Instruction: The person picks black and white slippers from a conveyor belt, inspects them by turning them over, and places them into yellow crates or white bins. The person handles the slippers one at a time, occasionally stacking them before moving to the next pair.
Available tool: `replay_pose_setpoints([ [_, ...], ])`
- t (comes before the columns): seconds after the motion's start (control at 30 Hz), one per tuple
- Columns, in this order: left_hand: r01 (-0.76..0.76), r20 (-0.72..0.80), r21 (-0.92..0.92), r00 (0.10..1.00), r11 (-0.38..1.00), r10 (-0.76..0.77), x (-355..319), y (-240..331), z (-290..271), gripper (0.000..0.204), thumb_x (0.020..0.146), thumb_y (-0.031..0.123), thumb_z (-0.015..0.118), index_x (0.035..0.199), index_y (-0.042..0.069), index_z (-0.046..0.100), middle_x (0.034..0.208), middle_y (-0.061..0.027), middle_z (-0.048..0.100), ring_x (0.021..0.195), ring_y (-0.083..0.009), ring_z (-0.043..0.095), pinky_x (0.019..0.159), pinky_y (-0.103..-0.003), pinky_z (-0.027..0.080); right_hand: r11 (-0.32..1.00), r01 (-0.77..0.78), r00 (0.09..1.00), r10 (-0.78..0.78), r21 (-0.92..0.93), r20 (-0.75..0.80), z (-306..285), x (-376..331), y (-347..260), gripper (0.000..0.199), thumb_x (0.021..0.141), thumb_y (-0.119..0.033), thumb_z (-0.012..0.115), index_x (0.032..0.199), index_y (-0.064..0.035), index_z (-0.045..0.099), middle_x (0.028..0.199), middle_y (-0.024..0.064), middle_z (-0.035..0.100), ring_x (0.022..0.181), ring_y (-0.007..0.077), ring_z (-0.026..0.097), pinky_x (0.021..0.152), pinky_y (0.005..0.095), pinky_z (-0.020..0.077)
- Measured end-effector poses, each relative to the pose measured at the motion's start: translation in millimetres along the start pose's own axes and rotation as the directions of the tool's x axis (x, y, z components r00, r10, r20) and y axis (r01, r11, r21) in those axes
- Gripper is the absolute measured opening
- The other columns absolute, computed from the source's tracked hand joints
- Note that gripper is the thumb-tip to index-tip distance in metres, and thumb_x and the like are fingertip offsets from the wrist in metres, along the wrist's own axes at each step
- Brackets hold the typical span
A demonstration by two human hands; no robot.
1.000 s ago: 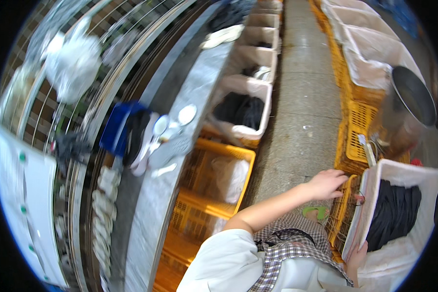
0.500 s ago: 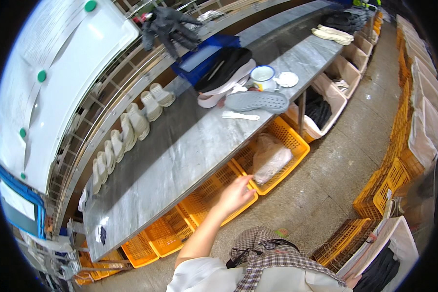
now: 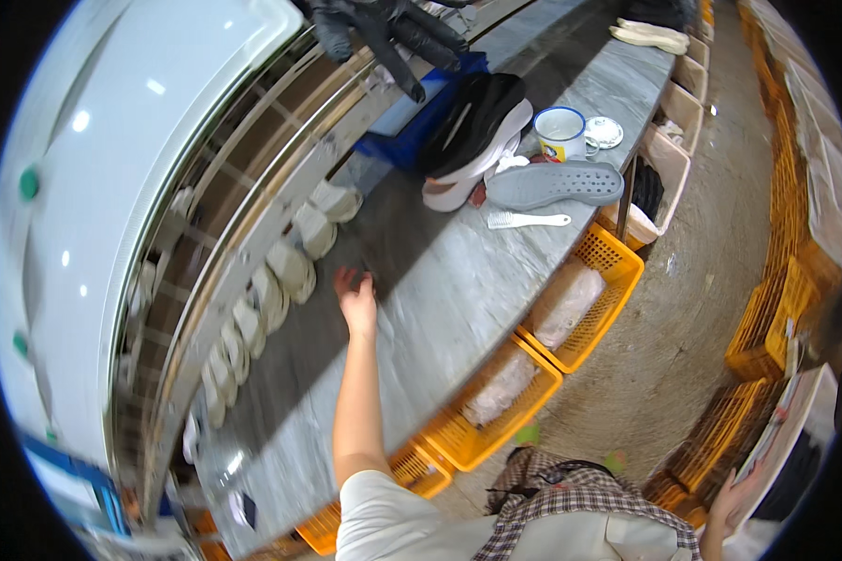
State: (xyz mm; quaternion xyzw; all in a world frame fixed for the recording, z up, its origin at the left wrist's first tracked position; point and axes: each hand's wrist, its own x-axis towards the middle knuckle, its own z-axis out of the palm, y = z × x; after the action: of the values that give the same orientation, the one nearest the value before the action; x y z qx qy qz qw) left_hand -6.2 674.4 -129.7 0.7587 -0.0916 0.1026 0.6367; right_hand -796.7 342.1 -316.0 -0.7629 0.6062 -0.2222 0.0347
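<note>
My left hand is over the grey marble-patterned table, fingers apart and holding nothing. Closest to it is a row of cream-white shoe-shaped pieces along the table's back edge. At the right, my right hand lies against a white-lined basket with black material in it; its fingers look stretched out and show only in part. Farther along the table are a grey perforated shoe sole, a white brush, a blue-rimmed mug with a lid beside it, and stacked black and pink soles.
Yellow crates stand under the table's front edge, two with plastic-wrapped bundles. Dark grey gloves hang above a blue bin. A whiteboard rises at left. More stacked crates line the aisle's right side.
My left hand has gone from above the yellow crates to over the table, near the white pieces. A wrapped bundle now shows in the crate it partly covered. The view has shifted left.
</note>
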Motion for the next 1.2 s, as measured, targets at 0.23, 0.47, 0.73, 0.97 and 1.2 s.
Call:
replay_pose_setpoints([
  [0.23, 0.365, -0.147, -0.254, 0.901, 0.896, -0.409, 202, -83, 38, 0.070, 0.088, 0.026, 0.063, 0.143, 0.006, 0.023, 0.128, -0.0177, 0.045, 0.104, -0.0261, 0.053, 0.081, -0.039, 0.048, 0.995, -0.028, 0.922, -0.010, 0.093, 0.387, -1, -93, -194, 0.051, 0.084, -0.014, 0.055, 0.131, -0.0046, 0.039, 0.141, 0.0192, 0.030, 0.131, 0.0375, 0.031, 0.110, 0.0439, 0.0238],
  [0.47, 0.448, -0.019, -0.610, 0.816, 0.653, -0.578, 299, -142, 65, 0.052, 0.095, 0.031, 0.047, 0.139, 0.008, 0.034, 0.143, -0.0174, 0.031, 0.123, -0.0338, 0.040, 0.097, -0.044, 0.043, 0.973, -0.198, 0.826, 0.100, 0.121, 0.555, -24, -125, -281, 0.051, 0.075, 0.000, 0.060, 0.122, -0.0052, 0.043, 0.136, 0.0179, 0.033, 0.128, 0.0385, 0.032, 0.106, 0.0443, 0.0302],
  [0.73, 0.588, 0.353, -0.675, 0.787, 0.445, -0.506, 237, -113, 47, 0.019, 0.083, 0.001, 0.058, 0.103, 0.000, 0.056, 0.092, -0.0133, 0.062, 0.075, -0.0239, 0.062, 0.067, -0.032, 0.057, 0.937, 0.013, 0.846, -0.196, 0.349, 0.496, 12, -87, -308, 0.046, 0.075, 0.002, 0.060, 0.118, -0.0031, 0.046, 0.123, 0.0169, 0.043, 0.119, 0.0338, 0.043, 0.101, 0.0396, 0.0348],
  [0.97, 0.820, 0.568, -0.444, 0.569, 0.361, -0.595, -63, 37, -46, 0.058, 0.081, -0.005, 0.055, 0.133, 0.004, 0.032, 0.124, -0.0229, 0.048, 0.105, -0.0371, 0.058, 0.089, -0.044, 0.054, 0.495, -0.405, 0.592, -0.500, 0.769, 0.633, 62, -10, -420, 0.046, 0.088, -0.010, 0.057, 0.131, -0.0010, 0.040, 0.115, 0.0108, 0.056, 0.105, 0.0220, 0.055, 0.093, 0.0370, 0.0419],
  [1.2, 0.900, 0.784, -0.090, 0.328, 0.427, -0.526, -261, 116, -17, 0.090, 0.079, -0.001, 0.066, 0.147, 0.021, 0.013, 0.141, -0.0087, 0.031, 0.125, -0.0274, 0.042, 0.090, -0.042, 0.050, -0.323, -0.937, 0.347, -0.836, 0.130, 0.426, 11, -23, -508, 0.084, 0.089, -0.067, 0.031, 0.143, -0.0041, 0.024, 0.139, 0.0171, 0.042, 0.122, 0.0295, 0.049, 0.105, 0.0424, 0.0393],
])
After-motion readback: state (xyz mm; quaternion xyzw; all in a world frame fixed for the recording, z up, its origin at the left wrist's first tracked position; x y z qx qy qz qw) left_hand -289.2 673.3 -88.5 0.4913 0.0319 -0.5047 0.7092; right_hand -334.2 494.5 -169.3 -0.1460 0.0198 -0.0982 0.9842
